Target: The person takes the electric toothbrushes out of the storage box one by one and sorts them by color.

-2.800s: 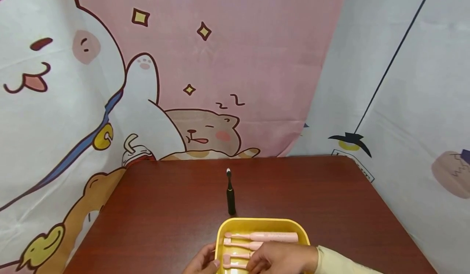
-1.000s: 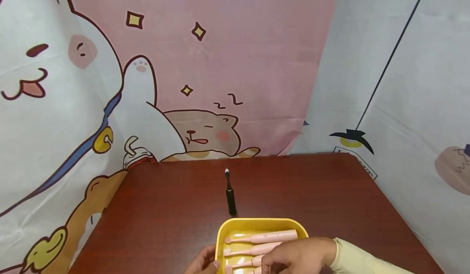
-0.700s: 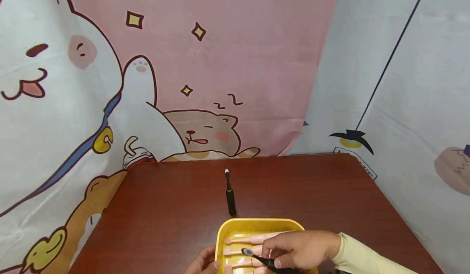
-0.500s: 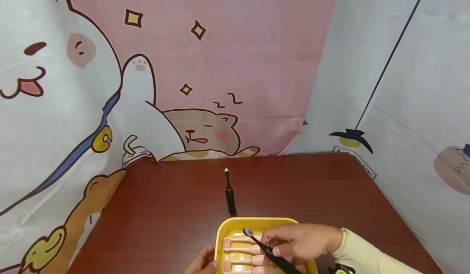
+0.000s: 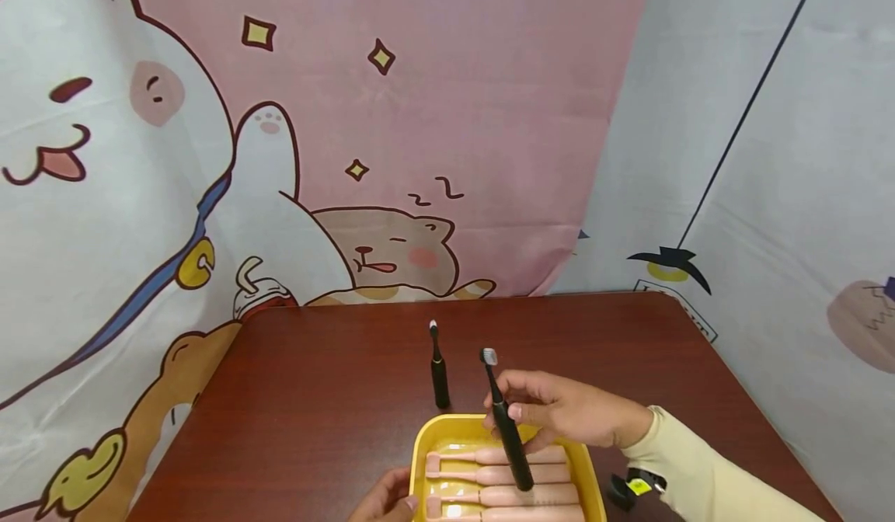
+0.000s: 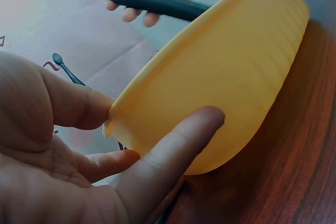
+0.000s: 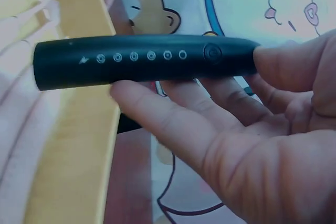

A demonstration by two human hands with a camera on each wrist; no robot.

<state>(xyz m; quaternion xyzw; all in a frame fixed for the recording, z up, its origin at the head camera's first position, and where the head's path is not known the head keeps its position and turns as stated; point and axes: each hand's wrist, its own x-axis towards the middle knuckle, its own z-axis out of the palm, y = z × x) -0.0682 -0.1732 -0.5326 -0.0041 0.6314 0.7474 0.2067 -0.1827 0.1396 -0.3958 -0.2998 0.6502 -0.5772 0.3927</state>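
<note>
My right hand [image 5: 569, 409] grips a black electric toothbrush [image 5: 513, 448] above the yellow tray [image 5: 597, 491]. In the head view its white bristles point up and away and the handle's lower end hangs over the tray. The right wrist view shows the handle [image 7: 147, 61] with a button and a row of small marks, held between thumb and fingers. My left hand [image 5: 386, 497] holds the tray's left side, its thumb at the rim. Several pink electric toothbrushes [image 5: 527, 495] lie side by side in the tray, their heads to the left; the nearest is cut off by the frame.
Another black electric toothbrush [image 5: 439, 382] lies on the brown table [image 5: 315, 398] just beyond the tray, head pointing away. A cartoon-printed cloth [image 5: 489, 118] hangs behind the table. A black device with a yellow-green patch [image 5: 639, 487] is at my right wrist.
My right hand, earlier down in the tray, has come up with the black toothbrush and moved away from me. The toothbrush has turned more upright. My left hand stays at the tray.
</note>
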